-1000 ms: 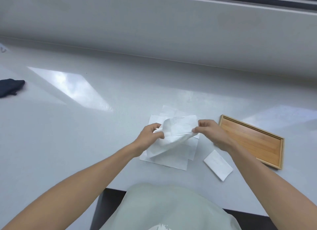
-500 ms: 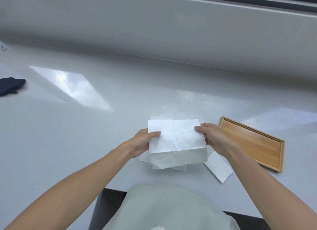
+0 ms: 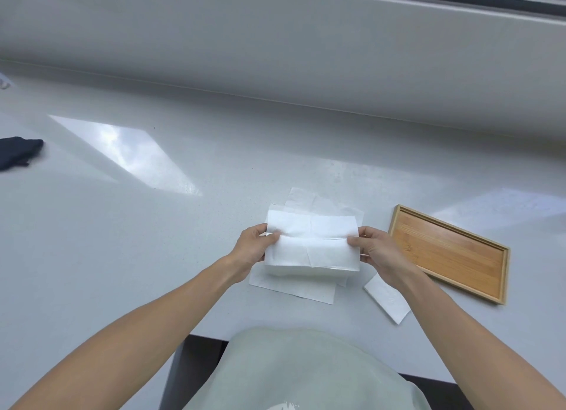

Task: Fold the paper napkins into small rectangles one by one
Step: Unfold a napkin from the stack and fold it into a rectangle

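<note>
We've got the napkin [image 3: 311, 247] pinched at both ends, left hand [image 3: 252, 250] and right hand [image 3: 375, 252], held half-folded just over the loose pile [image 3: 294, 288]. One folded napkin [image 3: 387, 298] sits beside the tray [image 3: 444, 250] on the table [image 3: 122, 241].

Bright daylight, window glare on table [image 3: 122, 152], sharp

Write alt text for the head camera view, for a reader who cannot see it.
Two bare hands, left hand and right hand, pinch the ends of a half-folded white napkin above a pile of unfolded napkins on a pale table. A folded napkin and a wooden tray lie to the right.
</note>
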